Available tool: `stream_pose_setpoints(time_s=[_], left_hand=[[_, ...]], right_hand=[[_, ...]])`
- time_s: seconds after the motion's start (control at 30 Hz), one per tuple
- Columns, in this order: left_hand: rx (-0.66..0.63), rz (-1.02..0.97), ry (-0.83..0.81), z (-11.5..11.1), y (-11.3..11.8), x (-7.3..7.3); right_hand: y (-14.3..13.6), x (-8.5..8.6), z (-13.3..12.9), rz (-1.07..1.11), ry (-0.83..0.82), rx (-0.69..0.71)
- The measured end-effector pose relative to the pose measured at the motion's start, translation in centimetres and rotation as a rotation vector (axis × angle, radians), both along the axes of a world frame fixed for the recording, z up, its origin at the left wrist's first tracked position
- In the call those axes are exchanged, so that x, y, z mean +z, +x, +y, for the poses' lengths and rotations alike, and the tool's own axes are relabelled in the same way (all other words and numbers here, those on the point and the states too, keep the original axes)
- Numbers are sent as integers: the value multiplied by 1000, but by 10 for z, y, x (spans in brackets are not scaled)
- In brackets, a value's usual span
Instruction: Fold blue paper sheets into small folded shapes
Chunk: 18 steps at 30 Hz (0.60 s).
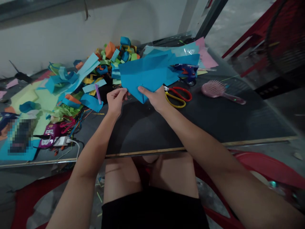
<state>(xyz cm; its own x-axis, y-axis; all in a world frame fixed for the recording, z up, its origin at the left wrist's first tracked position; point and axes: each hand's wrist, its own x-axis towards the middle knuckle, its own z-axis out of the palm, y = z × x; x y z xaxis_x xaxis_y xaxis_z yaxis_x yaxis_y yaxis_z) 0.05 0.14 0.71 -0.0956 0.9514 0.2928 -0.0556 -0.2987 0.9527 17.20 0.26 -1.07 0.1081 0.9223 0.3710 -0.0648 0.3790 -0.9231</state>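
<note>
While pinched at its pointed corner by both hands' fingers (143, 90), smooth blue paper sheet (146, 74) on the dark matte tabletop (214, 117).

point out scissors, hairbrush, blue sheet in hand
scissors (178, 95): head view, on the red and yellow handle loops.
hairbrush (213, 88): head view, on the pink bristle head.
blue sheet (145, 74): head view, on the sheet's flat middle, above both hands.

The near dark surface (147, 127) in front of both hands is left bare. Passage to the left is blocked by heaped paper strips (78, 82); to the right, scissors (177, 95), a glue gun (186, 70) and a pink hairbrush (220, 90) are met.
</note>
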Motion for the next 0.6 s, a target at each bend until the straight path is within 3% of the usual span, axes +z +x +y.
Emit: stream_pose_setpoints(time_s=[0.3, 0.6], left_hand=[[151, 21, 2, 1, 1, -1], [157, -11, -20, 6, -4, -2]], right_hand=[[-1, -1, 1, -6, 28, -34], [1, 1, 0, -1, 14, -16]])
